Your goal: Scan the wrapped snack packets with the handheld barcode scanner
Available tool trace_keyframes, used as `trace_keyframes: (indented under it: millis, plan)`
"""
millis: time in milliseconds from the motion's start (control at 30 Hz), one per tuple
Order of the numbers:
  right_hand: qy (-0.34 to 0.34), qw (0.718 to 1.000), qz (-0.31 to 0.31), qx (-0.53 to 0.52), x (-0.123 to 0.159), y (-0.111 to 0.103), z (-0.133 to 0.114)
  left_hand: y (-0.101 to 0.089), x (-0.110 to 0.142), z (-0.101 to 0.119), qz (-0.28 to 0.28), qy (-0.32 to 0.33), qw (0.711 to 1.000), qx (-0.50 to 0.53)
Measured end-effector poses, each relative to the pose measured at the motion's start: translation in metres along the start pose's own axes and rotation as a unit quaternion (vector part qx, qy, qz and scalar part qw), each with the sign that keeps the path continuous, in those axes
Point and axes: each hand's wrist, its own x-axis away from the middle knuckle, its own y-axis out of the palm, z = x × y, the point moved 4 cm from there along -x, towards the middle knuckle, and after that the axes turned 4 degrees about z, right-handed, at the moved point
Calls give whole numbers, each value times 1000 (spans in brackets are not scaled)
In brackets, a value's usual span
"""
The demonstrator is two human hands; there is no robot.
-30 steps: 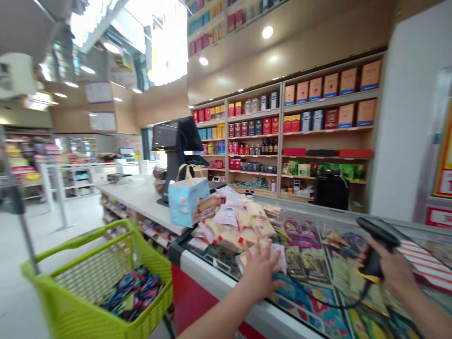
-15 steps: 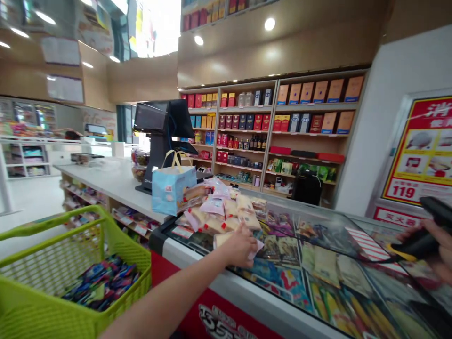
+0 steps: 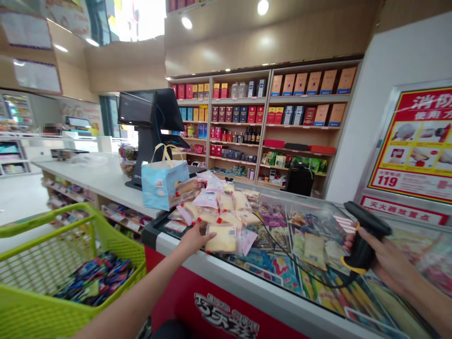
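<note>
**HAND SCANNER IN R. HAND, BREAD PKT. AT L. HAND**

Surroundings: heap of wrapped bread pkts. (image 3: 212,200) directly behind the front bread pkt. (image 3: 221,240), crowding its far side. Lt.-blue carrier bag (image 3: 162,186) upright at heap's L end, handles up. Scanner cable (image 3: 278,242) loops over the glass, R of heap. POS terminal (image 3: 146,136) behind bag. Green shopping trolley (image 3: 122,297) at L, w/ many small dark pkts. (image 3: 97,280) inside.

Surface: glass-topped freezer (image 3: 208,266), red front, pale rim; frozen goods visible under glass. White counter (image 3: 92,172) adjoins at L. Room: retail shop, lit; boxed goods and bottles on back-wall shelving (image 3: 266,113); fire-safety poster (image 3: 413,141) at R.

Position: front bread pkt. flat on glass, near front rim; long axis approx. L–R across view, barcode label up at far R corner. Barcode scanner (image 3: 365,235) above glass at R; head's long axis slopes from upper L to lower R, handle downward.

Hands: L. hand (image 3: 195,239) at pkt.'s L end, thumb over wrapper, fingers partly bent; firmness of grip cannot be determined. R. hand (image 3: 384,261) wrapped round scanner handle, fingers closed.
</note>
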Motion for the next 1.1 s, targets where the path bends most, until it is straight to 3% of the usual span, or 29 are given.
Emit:
trace_keyframes:
  millis: [67,167,267,333,400,467,633,733,800,867,967,1100]
  plan:
    - [14,1000,-10,6,6,7,9,5,-2,4,-3,-30,999,25]
    - [27,999,-35,0,13,16,20,12,4,14,-55,-49,989,128]
    - [32,998,-62,-7,17,18,30,10,21,16,-91,-72,941,319]
    - [26,995,-89,-28,19,19,34,4,31,13,-65,-93,900,420]
    - [29,994,-103,-33,18,21,40,4,35,15,-46,-110,873,473]
    - [28,994,-100,-30,15,25,46,13,32,32,-49,-105,857,503]
    - [15,994,-92,-55,0,44,67,72,-3,126,-105,-42,834,540]
    - [22,992,-84,-92,-11,59,86,120,-25,182,-142,-43,832,535]
    - [22,988,-102,-118,-20,72,96,153,-34,208,-148,-47,837,525]
    - [17,985,-94,-144,-32,82,103,184,-42,219,-140,-57,843,517]
    - [1,983,-75,-168,-53,94,104,216,-58,212,-107,-54,859,498]
    - [-39,988,-80,-125,-71,101,95,226,-90,187,-109,-30,867,486]
